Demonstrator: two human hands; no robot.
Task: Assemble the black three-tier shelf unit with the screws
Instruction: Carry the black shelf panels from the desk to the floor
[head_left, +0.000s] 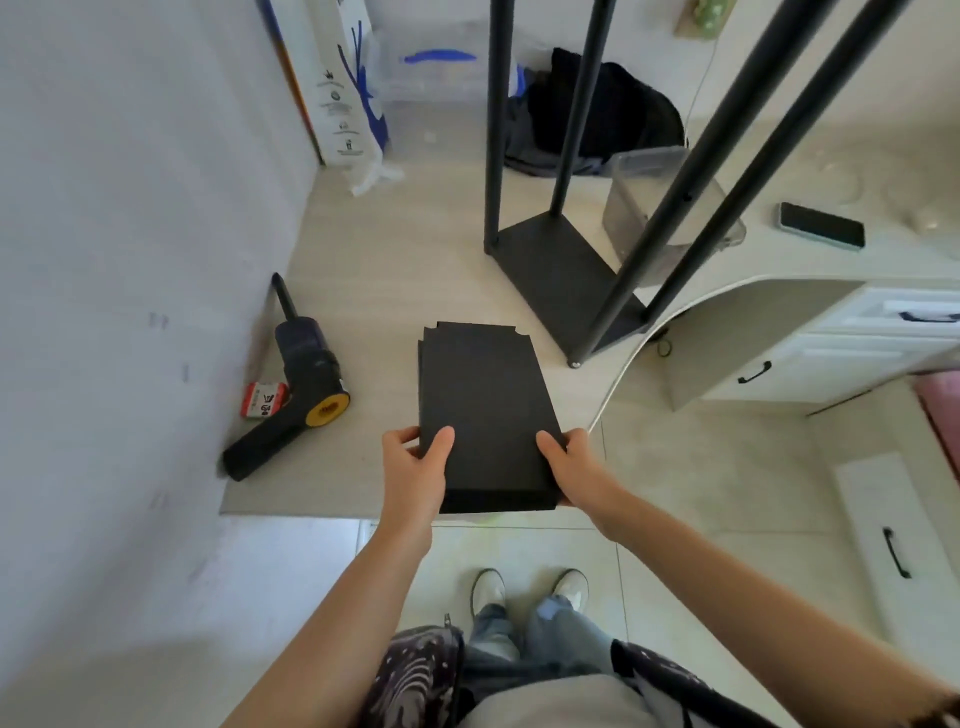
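Observation:
A stack of black shelf boards (483, 400) with notched corners lies at the front of the pale table (374, 270). My left hand (415, 467) grips its near left corner, thumb on top. My right hand (571, 465) grips the near right corner the same way. Behind the stack stands the partly built shelf frame: one black board (556, 270) at the bottom with several tall black poles (691, 176) rising from its corners. A black and yellow electric screwdriver (306, 379) lies on the table to the left. No screws are visible.
A small red and white box (265, 399) sits beside the screwdriver. A clear plastic tub (644, 171), a black bag (618, 111) and a phone (821, 224) lie behind and right of the frame. A white carton (337, 88) leans against the wall. White drawers (810, 358) stand at right.

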